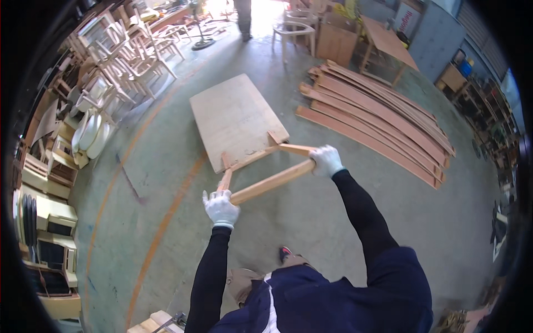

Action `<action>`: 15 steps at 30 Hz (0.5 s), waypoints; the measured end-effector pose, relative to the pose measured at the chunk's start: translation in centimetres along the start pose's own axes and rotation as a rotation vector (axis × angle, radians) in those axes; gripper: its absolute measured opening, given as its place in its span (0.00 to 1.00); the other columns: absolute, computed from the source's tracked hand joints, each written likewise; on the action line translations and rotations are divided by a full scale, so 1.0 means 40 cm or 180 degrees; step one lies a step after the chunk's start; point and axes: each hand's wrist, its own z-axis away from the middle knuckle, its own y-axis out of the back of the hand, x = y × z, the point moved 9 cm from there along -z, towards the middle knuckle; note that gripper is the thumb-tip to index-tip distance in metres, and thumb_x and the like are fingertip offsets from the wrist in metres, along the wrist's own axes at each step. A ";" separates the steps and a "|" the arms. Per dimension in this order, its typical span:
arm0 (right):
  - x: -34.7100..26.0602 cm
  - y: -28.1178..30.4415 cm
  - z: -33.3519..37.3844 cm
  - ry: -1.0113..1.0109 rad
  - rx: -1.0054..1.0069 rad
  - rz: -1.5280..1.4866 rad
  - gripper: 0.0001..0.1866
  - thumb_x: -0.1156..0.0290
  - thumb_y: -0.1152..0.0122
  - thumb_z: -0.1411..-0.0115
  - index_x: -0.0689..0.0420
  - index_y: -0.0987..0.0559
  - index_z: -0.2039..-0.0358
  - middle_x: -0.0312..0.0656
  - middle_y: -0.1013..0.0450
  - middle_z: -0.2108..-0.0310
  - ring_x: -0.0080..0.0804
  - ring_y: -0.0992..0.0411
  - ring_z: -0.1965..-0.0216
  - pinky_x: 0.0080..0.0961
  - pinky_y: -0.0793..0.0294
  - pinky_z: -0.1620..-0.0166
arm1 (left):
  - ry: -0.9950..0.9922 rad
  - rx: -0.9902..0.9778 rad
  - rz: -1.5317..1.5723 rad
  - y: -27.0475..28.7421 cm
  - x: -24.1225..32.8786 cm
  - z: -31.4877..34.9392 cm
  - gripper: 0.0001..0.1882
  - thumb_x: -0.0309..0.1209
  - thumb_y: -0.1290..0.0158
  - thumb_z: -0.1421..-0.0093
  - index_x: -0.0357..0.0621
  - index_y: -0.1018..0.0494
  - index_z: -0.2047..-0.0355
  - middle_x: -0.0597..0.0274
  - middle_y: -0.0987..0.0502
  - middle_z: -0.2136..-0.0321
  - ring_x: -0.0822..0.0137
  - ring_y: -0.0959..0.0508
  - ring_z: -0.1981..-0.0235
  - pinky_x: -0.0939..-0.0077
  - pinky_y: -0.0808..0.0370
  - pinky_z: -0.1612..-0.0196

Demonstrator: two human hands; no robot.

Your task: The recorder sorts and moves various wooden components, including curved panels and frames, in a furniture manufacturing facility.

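My left hand (221,208), in a white glove, is closed around the left corner of a wooden frame (273,181). Gloved the same way, my right hand (327,161) grips its right corner. The bar nearest me runs between both hands. Two side pieces reach forward from it to a second bar along the near edge of a pale flat board (237,114). Short wooden ends stick up over that edge. Whether the frame is joined to the board or only overlaps it, I cannot tell.
Long reddish-brown planks (383,119) lie in a pile on the floor at right. Unfinished wooden chair frames (130,55) are heaped at far left, with seat parts below. A pedestal fan (203,43) and a person (244,19) stand at the back, near a pale armchair (294,30).
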 end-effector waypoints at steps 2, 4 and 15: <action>-0.106 -0.030 -0.111 -0.0191 0.0088 -0.0054 0.10 0.61 0.33 0.63 0.45 0.24 0.78 0.38 0.24 0.79 0.41 0.23 0.74 0.38 0.27 0.66 | -0.0326 0.0253 0.0344 0.010 -0.151 -0.092 0.10 0.35 0.37 0.57 0.51 0.24 0.74 0.63 0.20 0.69 0.58 0.21 0.59 0.46 0.38 0.34; -0.285 -0.064 -0.220 -0.0269 0.0237 -0.0155 0.10 0.62 0.33 0.62 0.46 0.26 0.79 0.38 0.26 0.81 0.41 0.24 0.76 0.37 0.28 0.68 | -0.0483 0.0366 0.0435 0.006 -0.385 -0.168 0.10 0.33 0.38 0.59 0.52 0.24 0.74 0.63 0.20 0.69 0.58 0.20 0.60 0.46 0.39 0.33; -1.081 -0.334 -1.069 -0.0141 0.0046 -0.1229 0.12 0.64 0.32 0.53 0.50 0.27 0.74 0.38 0.27 0.79 0.40 0.23 0.76 0.37 0.25 0.74 | 0.0440 -0.0465 -0.0157 -0.154 -1.590 -0.766 0.17 0.24 0.37 0.59 0.57 0.22 0.67 0.62 0.29 0.42 0.45 0.38 0.34 0.30 0.55 0.30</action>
